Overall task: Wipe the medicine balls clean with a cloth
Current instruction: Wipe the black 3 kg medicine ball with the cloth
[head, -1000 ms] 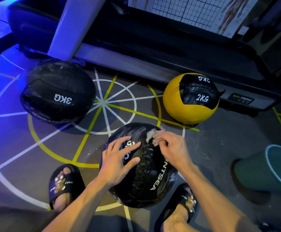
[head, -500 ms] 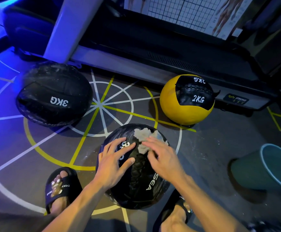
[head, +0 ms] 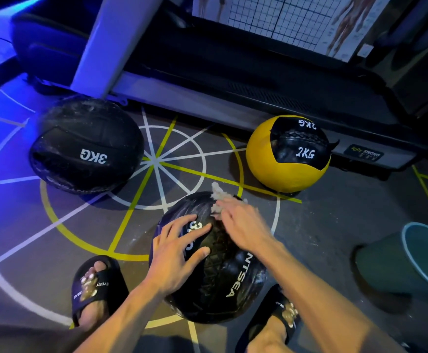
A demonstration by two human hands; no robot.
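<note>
Left hand (head: 176, 256): fingers splayed flat on near ball (head: 218, 273), grip released, forearm reaching forward. Right hand (head: 243, 225): fingers extended, pressing cloth (head: 218, 193) onto ball's far top. Ball sits on floor (head: 322, 225) between sandals.

We note a dim scene, with strong blue-violet light entering from the upper left and tinting the floor (head: 9, 200) there, while the right side falls into near-black shadow. The right hand (head: 243, 225) shows motion blur; wide-angle distortion bends the treadmill (head: 258, 93) edge, and soft shadows sit beneath the yellow 2KG ball (head: 288, 171).
</note>
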